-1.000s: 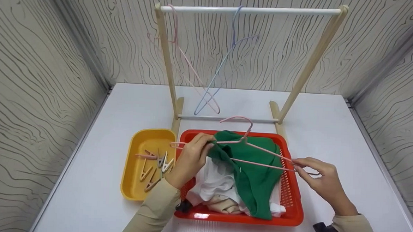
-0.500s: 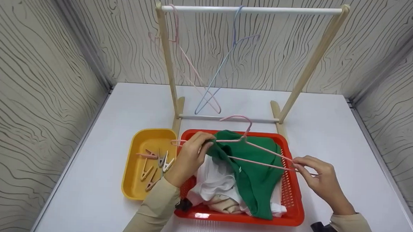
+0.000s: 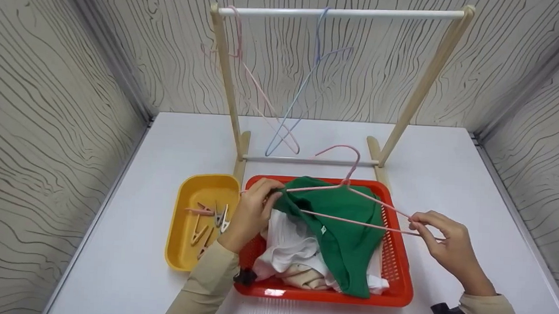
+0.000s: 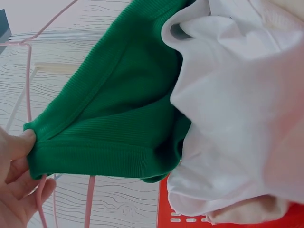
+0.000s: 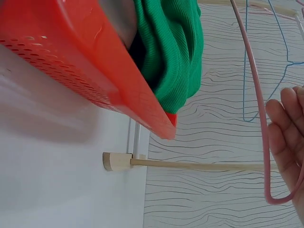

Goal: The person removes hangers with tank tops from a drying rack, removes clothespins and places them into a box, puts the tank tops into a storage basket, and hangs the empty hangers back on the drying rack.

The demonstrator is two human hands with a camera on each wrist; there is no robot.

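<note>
My left hand pinches the upper left edge of a green garment with ribbed borders. One side of a pink clothes hanger runs through the garment at that edge. In the left wrist view, the fingers hold the green cloth where the pink wire passes through it. With thumb and fingertips, my right hand pinches the hanger's other end, right of the basket. The hanger's hook points up and left. Most of the garment lies over white clothes in a red basket.
Left of the basket stands a yellow tray with several clothespins. Behind rises a wooden rack with a white rail. A pink hanger and a blue hanger hang from it. Patterned walls surround the white table.
The pink hanger has shifted right and its hook has risen slightly, together with my right hand. My left hand has moved a little left with the green garment's edge.
</note>
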